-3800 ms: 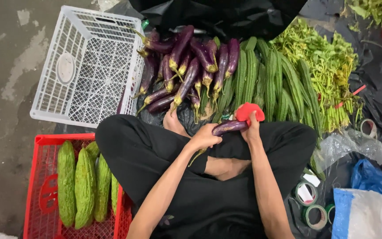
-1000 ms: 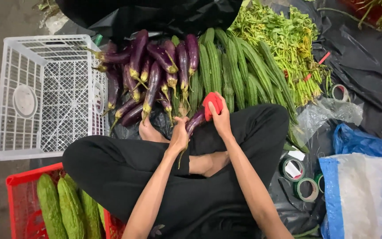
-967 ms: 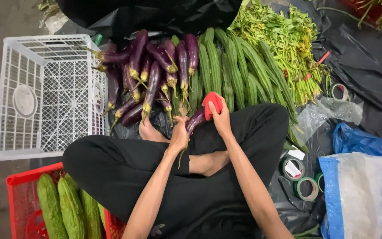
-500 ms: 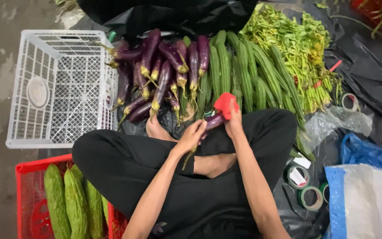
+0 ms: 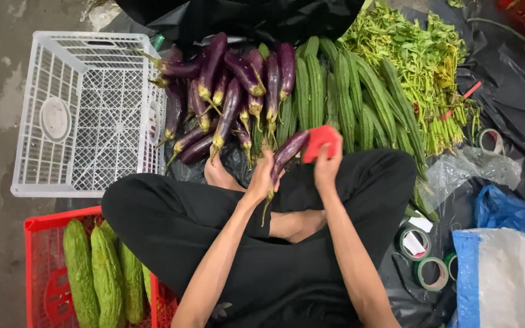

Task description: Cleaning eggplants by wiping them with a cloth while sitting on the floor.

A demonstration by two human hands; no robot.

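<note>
My left hand (image 5: 262,177) grips a long purple eggplant (image 5: 288,150) by its stem end, tip pointing up and to the right. My right hand (image 5: 327,165) holds a red cloth (image 5: 319,141) against the eggplant's far end. Both hands hover above my crossed legs in black trousers, just in front of a pile of purple eggplants (image 5: 226,97) lying on black plastic sheeting.
A white plastic crate (image 5: 86,115) stands at the left. A red crate (image 5: 44,267) with bitter gourds (image 5: 101,273) sits at lower left. Ridged green gourds (image 5: 347,97) and leafy greens (image 5: 420,54) lie beyond the eggplants. Tape rolls (image 5: 429,273) and blue and white bags (image 5: 505,261) are at right.
The view has shifted slightly. My hands stay together on the eggplant, with the red cloth moving a little along its far end.
</note>
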